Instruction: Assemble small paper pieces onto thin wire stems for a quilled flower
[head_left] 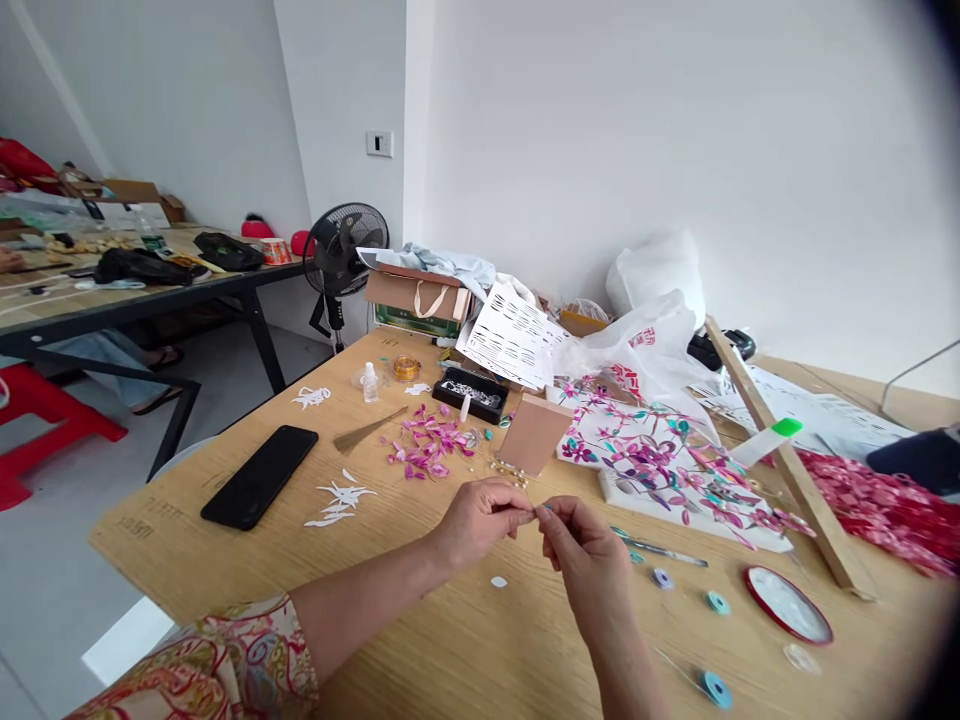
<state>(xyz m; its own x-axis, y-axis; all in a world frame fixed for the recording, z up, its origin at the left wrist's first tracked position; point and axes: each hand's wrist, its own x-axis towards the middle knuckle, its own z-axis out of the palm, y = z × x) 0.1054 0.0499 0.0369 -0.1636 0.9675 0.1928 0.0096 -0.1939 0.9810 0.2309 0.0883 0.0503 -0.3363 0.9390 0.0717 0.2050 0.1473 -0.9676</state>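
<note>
My left hand (pixel 484 518) and my right hand (pixel 581 540) meet over the middle of the wooden table (pixel 420 620), fingertips almost touching. Both are closed in a pinch on something thin and tiny that I cannot make out. Just beyond them lie small gold beads (pixel 511 472) and a pile of pink petals (pixel 429 445). A small white oval piece (pixel 499 582) rests on the wood below my hands. To the right are tweezers (pixel 664 550) and thread spools, among them a lilac one (pixel 663 579) and a teal one (pixel 716 688).
A black phone (pixel 260 476) and white slivers (pixel 341 500) lie left. Behind stand a small clear bottle (pixel 370 383), a black tray (pixel 470 393) and a brown card (pixel 535 434). Pink-purple flower sprays (pixel 660 455), a wooden bar (pixel 787 460) and a red-rimmed oval dish (pixel 788 604) are right.
</note>
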